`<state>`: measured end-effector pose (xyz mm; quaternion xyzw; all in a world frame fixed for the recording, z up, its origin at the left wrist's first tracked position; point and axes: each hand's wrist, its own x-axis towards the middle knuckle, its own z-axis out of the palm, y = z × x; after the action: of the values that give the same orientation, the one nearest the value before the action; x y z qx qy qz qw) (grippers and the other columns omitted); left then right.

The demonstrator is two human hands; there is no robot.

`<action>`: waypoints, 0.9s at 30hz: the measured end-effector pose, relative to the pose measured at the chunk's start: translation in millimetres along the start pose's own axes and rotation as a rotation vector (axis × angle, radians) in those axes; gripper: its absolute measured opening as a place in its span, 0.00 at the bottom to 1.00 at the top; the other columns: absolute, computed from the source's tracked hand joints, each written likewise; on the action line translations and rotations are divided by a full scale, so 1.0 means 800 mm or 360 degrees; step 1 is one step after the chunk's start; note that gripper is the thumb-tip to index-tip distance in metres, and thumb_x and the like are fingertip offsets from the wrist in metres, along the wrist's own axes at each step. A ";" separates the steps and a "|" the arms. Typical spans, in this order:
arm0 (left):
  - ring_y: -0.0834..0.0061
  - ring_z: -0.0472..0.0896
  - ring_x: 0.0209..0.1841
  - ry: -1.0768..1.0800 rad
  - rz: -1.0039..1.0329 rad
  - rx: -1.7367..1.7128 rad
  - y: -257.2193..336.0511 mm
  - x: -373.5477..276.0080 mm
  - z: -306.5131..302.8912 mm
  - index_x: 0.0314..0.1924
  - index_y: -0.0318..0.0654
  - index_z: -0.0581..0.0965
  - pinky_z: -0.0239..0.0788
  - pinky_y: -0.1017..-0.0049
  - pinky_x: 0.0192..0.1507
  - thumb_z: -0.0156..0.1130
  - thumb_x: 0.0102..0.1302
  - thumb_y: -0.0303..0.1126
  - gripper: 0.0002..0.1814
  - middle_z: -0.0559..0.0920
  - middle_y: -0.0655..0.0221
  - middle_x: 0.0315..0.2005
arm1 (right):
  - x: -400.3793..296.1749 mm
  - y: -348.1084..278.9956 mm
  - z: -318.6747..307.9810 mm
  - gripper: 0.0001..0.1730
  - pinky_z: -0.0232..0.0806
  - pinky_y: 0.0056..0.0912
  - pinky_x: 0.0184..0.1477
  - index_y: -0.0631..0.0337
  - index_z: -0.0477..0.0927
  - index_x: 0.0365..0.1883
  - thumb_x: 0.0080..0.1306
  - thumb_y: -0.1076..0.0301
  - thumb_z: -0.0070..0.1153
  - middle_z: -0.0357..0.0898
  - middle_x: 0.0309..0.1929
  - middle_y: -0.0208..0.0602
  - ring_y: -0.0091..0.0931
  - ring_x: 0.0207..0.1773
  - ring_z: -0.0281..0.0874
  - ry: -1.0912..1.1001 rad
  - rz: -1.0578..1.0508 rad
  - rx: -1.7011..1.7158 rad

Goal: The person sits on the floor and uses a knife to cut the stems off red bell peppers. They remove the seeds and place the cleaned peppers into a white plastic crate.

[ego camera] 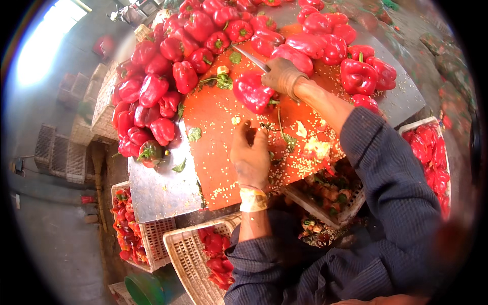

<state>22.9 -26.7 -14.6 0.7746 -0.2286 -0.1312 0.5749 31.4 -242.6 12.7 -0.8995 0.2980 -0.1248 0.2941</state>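
My right hand (284,78), gloved, grips a knife (251,58) whose blade points up and left over the board. Beside that hand a whole red bell pepper (252,93) lies on the orange cutting board (213,152), its green stem toward me. Nearer to me is my left hand (250,156), in a thin glove with a pale band at the wrist. Its fingers are curled with a gap to the thumb, and nothing shows between them. Seeds, leaves (225,81) and a pale pepper core (317,148) lie scattered around it.
A large heap of red bell peppers (152,89) covers the metal table (164,198) at left, with more peppers (331,49) at back right. Crates of cut red peppers (218,251) stand below, and a crate (318,207) of scraps sits under the board's front edge.
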 end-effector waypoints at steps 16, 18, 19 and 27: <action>0.73 0.77 0.46 -0.0095 0.0045 -0.0938 0.009 0.003 0.014 0.59 0.31 0.67 0.69 0.74 0.51 0.70 0.51 0.24 0.35 0.77 0.62 0.46 | -0.168 0.000 -0.015 0.09 0.65 0.45 0.31 0.62 0.72 0.28 0.55 0.67 0.57 0.73 0.23 0.48 0.47 0.30 0.74 0.0339 -0.0609 0.0561; 0.72 0.77 0.46 -0.0040 0.0097 -0.0777 0.021 -0.004 0.014 0.59 0.31 0.66 0.69 0.74 0.51 0.71 0.50 0.23 0.35 0.77 0.62 0.47 | -0.169 0.007 -0.014 0.11 0.65 0.45 0.32 0.63 0.72 0.29 0.55 0.67 0.58 0.73 0.24 0.50 0.48 0.32 0.75 0.0352 -0.0644 0.0574; 0.72 0.77 0.46 -0.0015 0.0123 -0.0698 0.024 -0.007 0.016 0.59 0.31 0.66 0.70 0.73 0.52 0.71 0.49 0.23 0.36 0.77 0.62 0.47 | -0.168 0.012 -0.014 0.11 0.65 0.45 0.33 0.64 0.72 0.30 0.56 0.66 0.57 0.74 0.25 0.51 0.48 0.33 0.75 0.0294 -0.0649 0.0546; 0.68 0.78 0.46 0.0057 0.0383 -0.0200 0.013 -0.008 0.023 0.56 0.36 0.70 0.71 0.70 0.52 0.72 0.46 0.23 0.34 0.79 0.61 0.45 | -0.169 0.029 -0.057 0.17 0.66 0.47 0.43 0.65 0.73 0.33 0.64 0.57 0.49 0.75 0.30 0.54 0.49 0.38 0.74 -0.0299 -0.0503 0.0195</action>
<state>6.3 -41.2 -10.5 0.7063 -0.3010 -0.0616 0.6378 -104.5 -196.1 28.4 -0.9233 0.1161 -0.1028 0.3515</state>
